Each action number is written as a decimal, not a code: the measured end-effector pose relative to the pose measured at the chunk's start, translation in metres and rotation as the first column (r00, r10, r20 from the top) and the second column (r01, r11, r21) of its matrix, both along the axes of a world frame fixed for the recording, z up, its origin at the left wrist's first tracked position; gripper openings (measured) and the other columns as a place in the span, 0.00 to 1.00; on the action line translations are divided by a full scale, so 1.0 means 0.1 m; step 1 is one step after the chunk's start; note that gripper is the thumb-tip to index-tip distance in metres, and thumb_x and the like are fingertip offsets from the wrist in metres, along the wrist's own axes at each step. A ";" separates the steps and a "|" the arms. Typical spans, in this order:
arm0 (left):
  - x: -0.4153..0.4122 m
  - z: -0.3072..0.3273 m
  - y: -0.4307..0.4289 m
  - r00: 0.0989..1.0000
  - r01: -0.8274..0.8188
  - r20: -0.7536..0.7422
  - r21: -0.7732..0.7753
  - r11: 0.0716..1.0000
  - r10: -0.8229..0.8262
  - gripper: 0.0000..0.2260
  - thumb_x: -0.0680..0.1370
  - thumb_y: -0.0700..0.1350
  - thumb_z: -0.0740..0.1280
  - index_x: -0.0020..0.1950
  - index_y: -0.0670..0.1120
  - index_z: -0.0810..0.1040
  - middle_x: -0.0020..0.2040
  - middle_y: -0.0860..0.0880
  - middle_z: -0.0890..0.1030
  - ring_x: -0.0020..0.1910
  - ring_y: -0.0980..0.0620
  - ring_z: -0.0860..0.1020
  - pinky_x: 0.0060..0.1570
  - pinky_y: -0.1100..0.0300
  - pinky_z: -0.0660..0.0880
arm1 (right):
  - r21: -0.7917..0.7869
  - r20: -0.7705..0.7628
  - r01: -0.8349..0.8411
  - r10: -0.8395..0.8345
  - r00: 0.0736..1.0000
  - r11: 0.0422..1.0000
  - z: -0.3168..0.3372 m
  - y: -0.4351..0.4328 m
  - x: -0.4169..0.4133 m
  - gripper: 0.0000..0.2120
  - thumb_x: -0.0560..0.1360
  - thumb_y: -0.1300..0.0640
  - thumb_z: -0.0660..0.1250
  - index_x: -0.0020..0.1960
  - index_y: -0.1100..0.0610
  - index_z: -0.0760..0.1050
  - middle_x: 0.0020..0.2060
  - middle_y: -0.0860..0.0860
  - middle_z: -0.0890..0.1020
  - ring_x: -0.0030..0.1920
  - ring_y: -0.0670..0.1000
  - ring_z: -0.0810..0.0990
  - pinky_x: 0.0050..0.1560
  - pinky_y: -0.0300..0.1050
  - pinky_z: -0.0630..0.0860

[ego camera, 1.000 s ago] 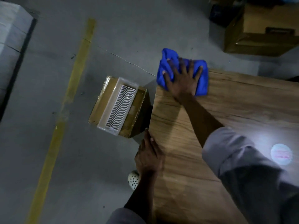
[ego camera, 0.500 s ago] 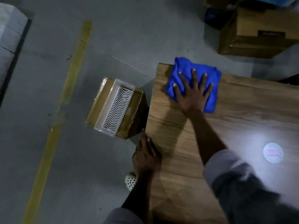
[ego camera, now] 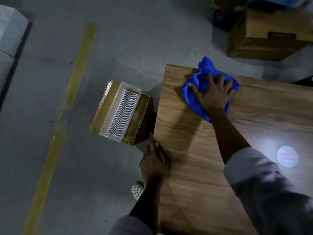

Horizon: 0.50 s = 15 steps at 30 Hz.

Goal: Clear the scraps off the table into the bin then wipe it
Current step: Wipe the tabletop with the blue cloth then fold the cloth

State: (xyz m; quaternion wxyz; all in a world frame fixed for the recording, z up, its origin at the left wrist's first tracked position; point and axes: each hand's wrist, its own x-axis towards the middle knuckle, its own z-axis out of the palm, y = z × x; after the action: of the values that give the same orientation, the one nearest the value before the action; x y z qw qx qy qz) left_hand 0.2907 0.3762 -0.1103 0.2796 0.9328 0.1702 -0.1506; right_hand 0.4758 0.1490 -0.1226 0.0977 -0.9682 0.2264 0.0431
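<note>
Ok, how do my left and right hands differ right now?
The right hand presses on the bunched blue cloth, fingers spread; the left hand holds nothing, fingers together. The right hand is at the far corner of the table; the left hand rests on its left edge, nearer. Both lie palm-down.

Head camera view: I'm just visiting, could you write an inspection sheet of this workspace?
Surface: wooden table, no scraps seen; round sticker at right.
Job's things: blue cloth bunched near its far left corner; white slotted container on a cardboard box beside it.
Clutter: nothing seen.
Hands: right hand presses the cloth, fingers spread; left hand rests on the table's left edge.
Cables: thin dark line on floor, wire or crack, cannot tell.
Surroundings: grey floor, yellow line, cardboard boxes beyond.
</note>
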 end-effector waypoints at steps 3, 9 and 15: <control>0.02 -0.06 0.01 1.000 -0.015 -0.012 0.005 1.000 0.015 0.24 0.85 0.56 0.48 0.82 0.56 0.54 0.69 0.46 0.77 0.60 0.39 0.79 0.55 0.46 0.76 | 0.043 -0.007 0.100 -0.100 0.995 0.994 -0.01 0.23 0.22 0.40 0.72 0.21 0.58 0.73 0.46 0.69 0.77 0.62 0.63 0.76 0.69 0.60 0.73 0.73 0.54; -0.02 -0.15 0.04 0.999 0.047 -0.023 0.003 0.999 -0.047 0.28 0.83 0.50 0.60 0.82 0.54 0.55 0.66 0.44 0.78 0.57 0.42 0.80 0.52 0.50 0.77 | 0.046 -0.072 -0.177 0.180 0.981 0.983 -0.11 0.55 0.34 0.40 0.74 0.19 0.44 0.82 0.33 0.47 0.85 0.53 0.47 0.82 0.69 0.41 0.73 0.80 0.37; -0.05 -0.12 0.03 0.968 -0.077 0.224 -0.165 0.983 0.114 0.19 0.84 0.53 0.53 0.74 0.50 0.69 0.66 0.46 0.73 0.57 0.40 0.77 0.50 0.49 0.76 | -0.025 0.014 -0.687 0.687 0.726 0.726 -0.15 1.12 -0.68 0.32 0.78 0.27 0.51 0.79 0.35 0.63 0.84 0.48 0.56 0.83 0.66 0.46 0.75 0.77 0.45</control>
State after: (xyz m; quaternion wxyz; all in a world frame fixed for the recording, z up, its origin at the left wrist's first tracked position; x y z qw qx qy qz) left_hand 0.2855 0.3788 -0.1222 0.3760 0.9102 0.1689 -0.0394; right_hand 0.4076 0.2612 -0.1373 0.0685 -0.9845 -0.1485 0.0634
